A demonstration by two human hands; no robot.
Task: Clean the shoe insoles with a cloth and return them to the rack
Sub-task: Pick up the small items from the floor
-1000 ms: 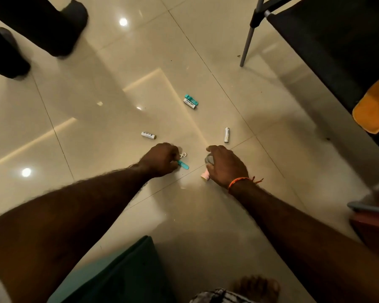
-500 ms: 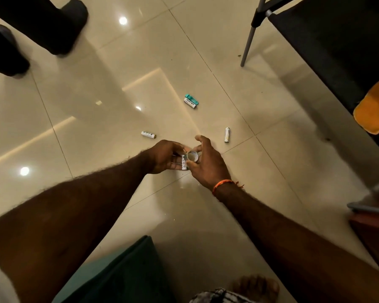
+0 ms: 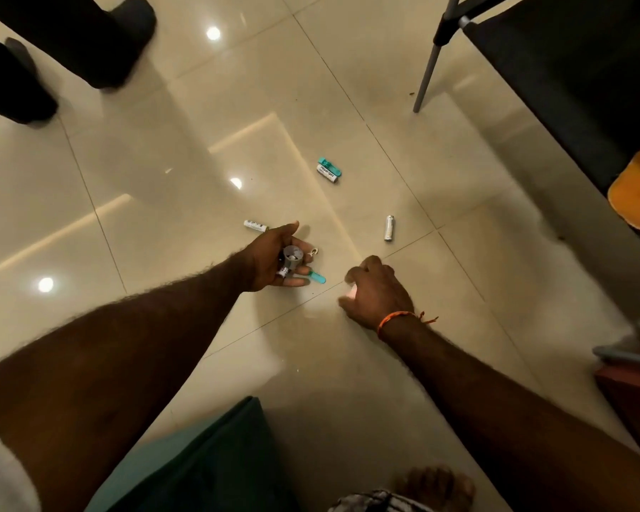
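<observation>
Crouching over a glossy tiled floor, the person has no insole, cloth or rack anywhere in view, so where the task's things are cannot be told. The left hand lies palm up, fingers curled round a small grey cylindrical part with what looks like a battery beneath it. The right hand hovers low, fingers bent down over something pale pink; whether it pinches it is unclear. Loose batteries lie on the floor: one far left of the hands, one to the right, one farther off beside a teal piece. Another teal piece pokes out by the left fingers. Insoles, judged generally, should be light, floppy and best held by an edge. A chair leg and an orange object are cut off at right.
</observation>
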